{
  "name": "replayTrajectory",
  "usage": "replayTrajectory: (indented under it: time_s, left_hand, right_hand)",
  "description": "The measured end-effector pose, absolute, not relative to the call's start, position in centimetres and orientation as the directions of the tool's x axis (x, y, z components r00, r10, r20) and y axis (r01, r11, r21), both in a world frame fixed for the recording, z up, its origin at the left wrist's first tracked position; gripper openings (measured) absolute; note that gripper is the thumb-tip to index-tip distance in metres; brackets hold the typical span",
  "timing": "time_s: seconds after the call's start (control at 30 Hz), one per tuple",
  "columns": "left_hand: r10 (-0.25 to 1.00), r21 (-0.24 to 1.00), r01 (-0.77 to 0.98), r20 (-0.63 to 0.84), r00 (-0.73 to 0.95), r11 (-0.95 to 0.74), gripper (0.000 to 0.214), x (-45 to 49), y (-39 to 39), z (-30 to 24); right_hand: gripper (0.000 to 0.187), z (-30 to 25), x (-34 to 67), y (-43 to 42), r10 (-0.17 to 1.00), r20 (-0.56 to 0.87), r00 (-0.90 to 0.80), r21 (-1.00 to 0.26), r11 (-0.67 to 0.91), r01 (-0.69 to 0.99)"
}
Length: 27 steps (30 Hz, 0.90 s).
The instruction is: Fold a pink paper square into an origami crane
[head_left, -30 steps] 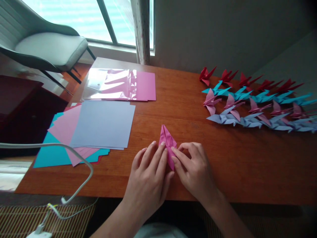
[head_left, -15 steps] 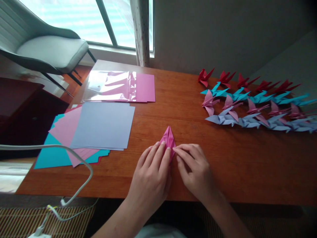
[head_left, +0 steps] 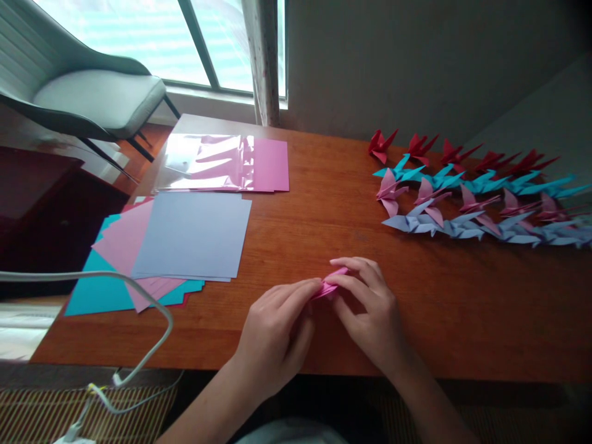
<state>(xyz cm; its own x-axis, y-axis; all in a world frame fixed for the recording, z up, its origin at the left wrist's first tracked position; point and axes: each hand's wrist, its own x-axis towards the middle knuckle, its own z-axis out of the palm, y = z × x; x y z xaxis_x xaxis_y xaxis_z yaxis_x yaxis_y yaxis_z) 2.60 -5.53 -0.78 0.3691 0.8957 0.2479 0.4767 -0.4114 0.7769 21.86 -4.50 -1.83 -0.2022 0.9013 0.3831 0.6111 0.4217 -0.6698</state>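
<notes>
A small folded piece of pink paper [head_left: 327, 287] lies low on the wooden table [head_left: 324, 216], near its front edge. Both hands pinch it. My left hand [head_left: 275, 330] grips its left end between thumb and fingers. My right hand [head_left: 370, 311] covers its right end with fingers curled over it. Most of the piece is hidden by my fingers.
A stack of flat paper sheets [head_left: 185, 237], lilac on top with pink and teal beneath, lies to the left. Behind it is a clear plastic sleeve with pink paper [head_left: 226, 161]. Rows of finished paper cranes [head_left: 462, 191] fill the right. A white cable [head_left: 148, 308] curves at the front left; a chair [head_left: 92, 98] stands beyond.
The pink piece stood up pointed between my fingers before; now it lies folded down flat and small. Both hands closed in over it.
</notes>
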Motion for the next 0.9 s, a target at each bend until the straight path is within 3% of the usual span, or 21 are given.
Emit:
replayTrajectory:
  time_s: [0.1,0.23,0.33,0.47,0.63,0.9]
  left_hand:
    - [0.954,0.941,0.283,0.104,0.282,-0.186,0.03,2.8,-5.2,0.0]
    - [0.963,0.98,0.198,-0.05,0.265,-0.004,0.021,2.7,-4.4,0.6]
    - [0.961,0.889,0.417,0.083,0.264,-0.191,0.026,2.2,-4.0,0.0]
    - [0.902,0.559,0.71,0.313,0.297,-0.428,0.036,1.5,-4.1,-1.4]
    - [0.792,0.427,0.671,0.405,0.458,-0.606,0.04,1.6,-5.6,-1.3]
    - [0.726,0.272,0.674,0.293,0.622,-0.687,0.043,2.1,-6.1,-2.0]
  right_hand:
    - [0.013,-0.9,22.2,-4.2,0.907,0.355,-0.228,-0.729,0.421,0.54]
    - [0.018,-0.6,22.2,-3.9,0.949,0.27,-0.162,-0.786,0.315,0.531]
    - [0.017,-1.3,22.0,-3.5,0.959,0.24,-0.148,-0.768,0.281,0.575]
    - [0.007,-2.3,21.5,-2.9,0.944,0.267,-0.193,-0.663,0.325,0.674]
    - [0.006,-2.8,21.1,-2.7,0.934,0.293,-0.203,-0.531,0.336,0.778]
    - [0.021,-3.1,21.1,-2.5,0.927,0.33,-0.18,-0.502,0.334,0.798]
